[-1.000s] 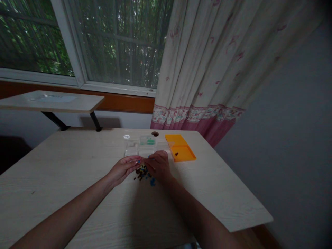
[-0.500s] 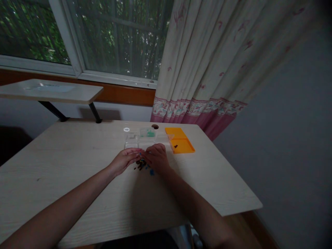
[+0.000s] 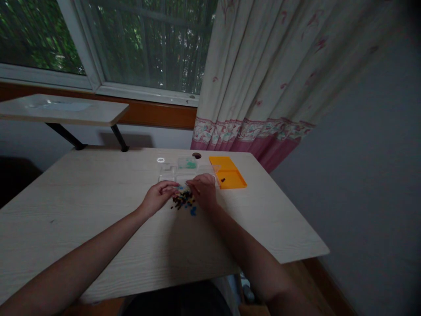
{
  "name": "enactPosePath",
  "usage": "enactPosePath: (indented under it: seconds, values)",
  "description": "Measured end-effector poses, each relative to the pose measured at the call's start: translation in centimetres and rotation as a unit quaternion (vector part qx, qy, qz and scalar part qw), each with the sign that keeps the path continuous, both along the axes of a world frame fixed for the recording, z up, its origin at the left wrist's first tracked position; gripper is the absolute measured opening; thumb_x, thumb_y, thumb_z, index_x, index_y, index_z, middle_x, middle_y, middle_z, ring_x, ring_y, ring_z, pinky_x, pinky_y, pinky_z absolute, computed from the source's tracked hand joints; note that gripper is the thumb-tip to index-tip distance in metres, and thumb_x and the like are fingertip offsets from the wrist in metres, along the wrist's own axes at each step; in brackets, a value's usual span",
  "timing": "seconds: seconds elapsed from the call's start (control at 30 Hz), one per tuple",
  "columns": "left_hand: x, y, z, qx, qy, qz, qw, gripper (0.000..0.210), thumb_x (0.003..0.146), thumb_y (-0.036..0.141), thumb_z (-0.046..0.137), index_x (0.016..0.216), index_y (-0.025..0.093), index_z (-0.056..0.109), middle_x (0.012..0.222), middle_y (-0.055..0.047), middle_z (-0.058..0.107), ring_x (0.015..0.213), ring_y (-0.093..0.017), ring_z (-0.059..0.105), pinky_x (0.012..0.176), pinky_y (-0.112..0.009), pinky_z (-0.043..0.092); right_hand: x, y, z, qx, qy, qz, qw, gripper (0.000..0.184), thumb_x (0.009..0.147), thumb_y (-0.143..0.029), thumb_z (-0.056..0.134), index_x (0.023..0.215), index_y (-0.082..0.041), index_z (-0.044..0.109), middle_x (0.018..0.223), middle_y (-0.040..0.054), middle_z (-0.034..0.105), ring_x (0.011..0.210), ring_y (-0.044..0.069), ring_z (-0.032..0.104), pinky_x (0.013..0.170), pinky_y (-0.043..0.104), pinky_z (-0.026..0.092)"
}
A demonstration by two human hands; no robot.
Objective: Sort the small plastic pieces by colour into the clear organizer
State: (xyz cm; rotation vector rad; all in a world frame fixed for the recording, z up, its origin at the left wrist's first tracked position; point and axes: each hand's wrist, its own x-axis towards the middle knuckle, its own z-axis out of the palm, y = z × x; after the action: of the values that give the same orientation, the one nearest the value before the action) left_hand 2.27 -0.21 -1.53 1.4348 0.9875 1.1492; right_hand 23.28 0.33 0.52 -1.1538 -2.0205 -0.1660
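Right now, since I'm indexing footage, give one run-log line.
left hand: left of small pieces | right hand: right of them | grips: unclear | orange case: open

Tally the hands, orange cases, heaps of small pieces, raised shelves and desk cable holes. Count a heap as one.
Hands: 2, left hand and right hand
Orange case: 1
Heap of small pieces: 1
Raised shelf: 1
Cable hole: 1
Total: 6
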Motion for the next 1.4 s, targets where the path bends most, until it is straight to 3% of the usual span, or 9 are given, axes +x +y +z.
enactPosePath:
  seconds: [0.13, 0.27, 0.53, 1.4]
  values:
    - [-0.4, -0.3, 0.4, 0.218, 0.216, 0.04, 0.951, 0.018, 0.087, 0.032, 0.062, 0.097, 0.021, 0.072, 0.093, -0.007, 0.063, 0.091, -0.019, 0.058, 0.081, -0.033, 0.048, 0.9, 0.8, -0.2, -0.031, 0.044, -0.057, 0.997, 0.015, 0.09, -0.035, 0.062, 0.088, -0.026, 0.074, 0.085, 0.001, 0.067, 0.087, 0.018, 0.052, 0.083, 0.034, 0.034]
    - [-0.2, -0.9, 0.9, 0.291, 0.334, 0.034, 0.896, 0.015, 0.087, 0.028, 0.062, 0.098, 0.023, 0.071, 0.092, -0.006, 0.059, 0.094, -0.021, 0.054, 0.086, -0.036, 0.044, 1.2, 1.5, -1.0, -0.042, 0.074, -0.085, 0.993, 0.016, 0.089, -0.035, 0.062, 0.087, -0.025, 0.074, 0.087, 0.0017, 0.068, 0.09, 0.018, 0.053, 0.084, 0.033, 0.035]
    - [0.0, -1.1, 1.0, 0.303, 0.409, 0.021, 0.86, 0.015, 0.085, 0.023, 0.062, 0.095, 0.022, 0.073, 0.094, -0.007, 0.058, 0.093, -0.022, 0.052, 0.082, -0.036, 0.044, 1.2, 2.2, -2.1, -0.075, 0.067, -0.079, 0.992, 0.012, 0.087, -0.033, 0.066, 0.085, -0.026, 0.075, 0.091, 0.0021, 0.067, 0.093, 0.018, 0.052, 0.086, 0.034, 0.036]
    - [0.0, -1.3, 0.6, 0.298, 0.424, 0.019, 0.855, 0.022, 0.085, 0.017, 0.055, 0.101, 0.022, 0.071, 0.098, -0.007, 0.059, 0.096, -0.024, 0.052, 0.083, -0.039, 0.041, 1.3, 2.3, -2.1, -0.075, 0.07, -0.066, 0.992, 0.014, 0.087, -0.032, 0.064, 0.085, -0.024, 0.075, 0.09, 0.0035, 0.068, 0.092, 0.019, 0.053, 0.087, 0.035, 0.039]
